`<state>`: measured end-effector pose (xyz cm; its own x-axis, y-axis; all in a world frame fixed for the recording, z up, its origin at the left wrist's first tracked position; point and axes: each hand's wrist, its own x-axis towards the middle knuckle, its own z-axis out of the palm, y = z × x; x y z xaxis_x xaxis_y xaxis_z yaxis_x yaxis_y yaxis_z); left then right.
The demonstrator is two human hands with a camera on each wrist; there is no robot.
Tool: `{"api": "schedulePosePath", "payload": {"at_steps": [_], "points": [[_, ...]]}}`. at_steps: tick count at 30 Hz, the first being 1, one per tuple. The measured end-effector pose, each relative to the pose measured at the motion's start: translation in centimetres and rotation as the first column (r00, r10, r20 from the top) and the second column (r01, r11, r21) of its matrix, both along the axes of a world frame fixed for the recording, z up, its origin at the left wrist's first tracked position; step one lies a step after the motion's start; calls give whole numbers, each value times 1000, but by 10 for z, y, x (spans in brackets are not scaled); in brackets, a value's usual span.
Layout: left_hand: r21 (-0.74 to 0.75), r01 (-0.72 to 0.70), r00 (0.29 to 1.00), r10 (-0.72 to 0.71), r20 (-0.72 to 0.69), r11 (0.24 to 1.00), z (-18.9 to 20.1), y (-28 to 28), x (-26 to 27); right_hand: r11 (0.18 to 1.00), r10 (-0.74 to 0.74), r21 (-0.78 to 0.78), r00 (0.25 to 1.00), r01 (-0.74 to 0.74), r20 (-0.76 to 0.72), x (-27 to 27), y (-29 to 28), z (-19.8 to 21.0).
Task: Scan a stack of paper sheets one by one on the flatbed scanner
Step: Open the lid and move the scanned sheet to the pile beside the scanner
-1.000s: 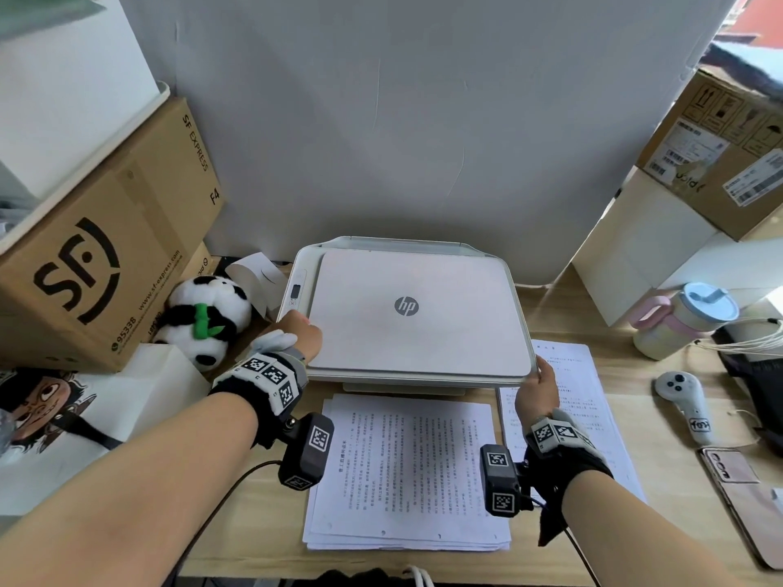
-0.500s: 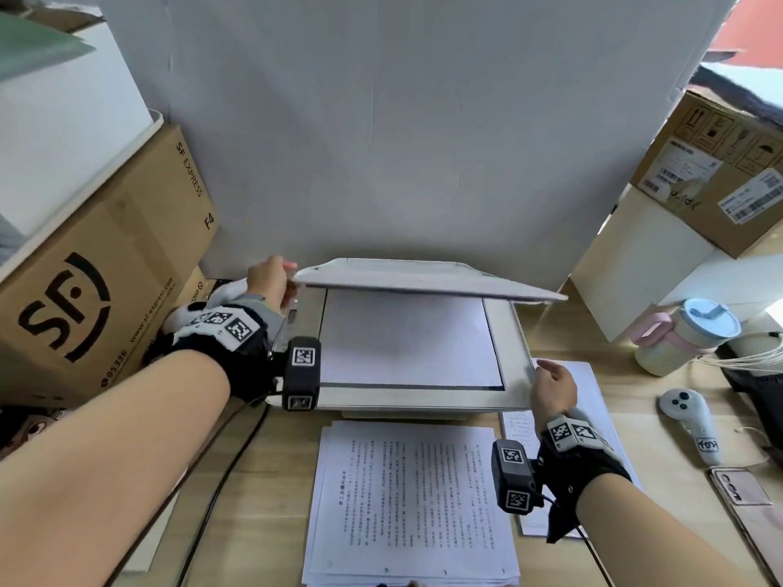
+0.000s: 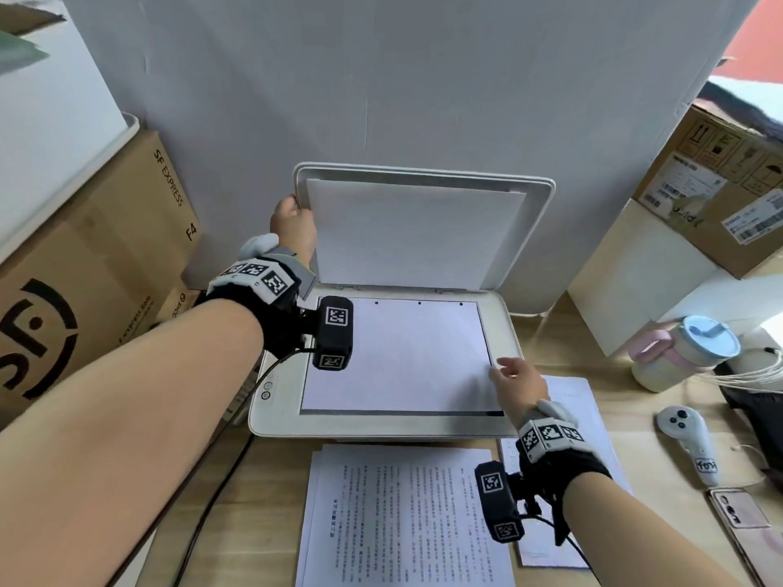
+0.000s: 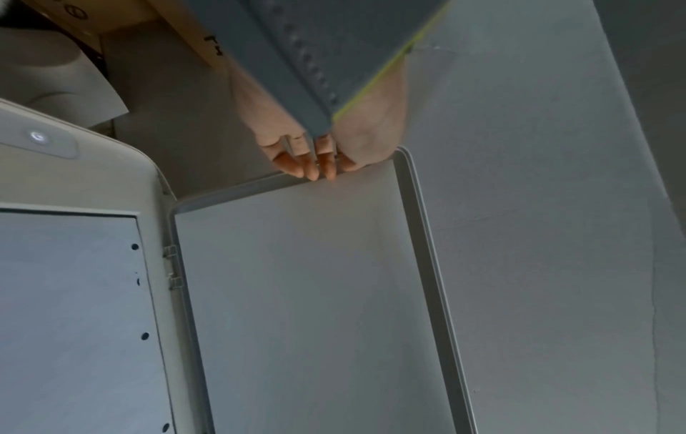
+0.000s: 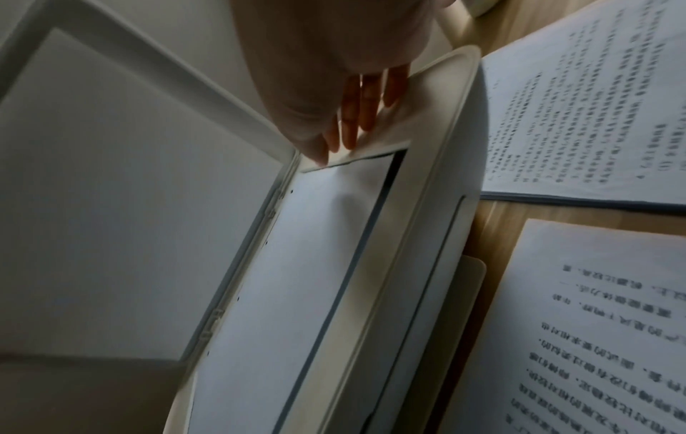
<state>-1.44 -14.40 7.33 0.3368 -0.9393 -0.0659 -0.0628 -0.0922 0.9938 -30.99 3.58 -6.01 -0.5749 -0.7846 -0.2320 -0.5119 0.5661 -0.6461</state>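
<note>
Right hand (image 3: 519, 385): fingers (image 5: 356, 117) straight and close together, tips resting on the scanner frame at the right edge of the sheet (image 3: 398, 358), which lies face down on the glass of the flatbed scanner (image 3: 381, 425); nothing is pinched. Left hand (image 3: 294, 224): fingers (image 4: 312, 164) curled over the left edge of the lid (image 3: 423, 230), holding it raised nearly upright against the wall (image 3: 381, 78). Step in hand, as judged: removal of a scanned sheet, lid open. Next move calls for a fingertip working under the sheet's right edge, which lies flat and flush within the glass recess, then a lift clear to the right. Unscanned stack (image 3: 406, 514): on the desk (image 3: 254, 480) just in front of the scanner, print upward. Second pile (image 3: 580, 400): right of the scanner, partly under the right wrist; probably the done pile. Room: open above the glass; cardboard boxes (image 3: 84, 269) crowd the left, a lidded cup (image 3: 682, 353) and controller (image 3: 688, 438) stand further right.
</note>
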Motion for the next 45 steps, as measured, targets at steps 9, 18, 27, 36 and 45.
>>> {"api": "schedulePosePath", "payload": {"at_steps": [9, 18, 27, 36, 45], "points": [[97, 73, 996, -78, 47, 993, 1, -12, -1, 971, 111, 229, 976, -66, -189, 15, -16, -1], [299, 73, 985, -115, 128, 951, -65, 49, 28, 972, 139, 190, 990, -135, -7, 11, -23, 3], [535, 197, 961, -271, 63, 822, -94, 106, 35, 944, 109, -329, 956, -13, 273, 14, -8, 0], [522, 337, 936, -336, -101, 783, -76, 109, 25, 877, 171, -464, 818, 128, 549, 10, 16, 35], [429, 413, 905, -307, -296, 803, -63, 113, 36, 857, 232, -508, 814, 88, 532, -5, 35, 44]]}}
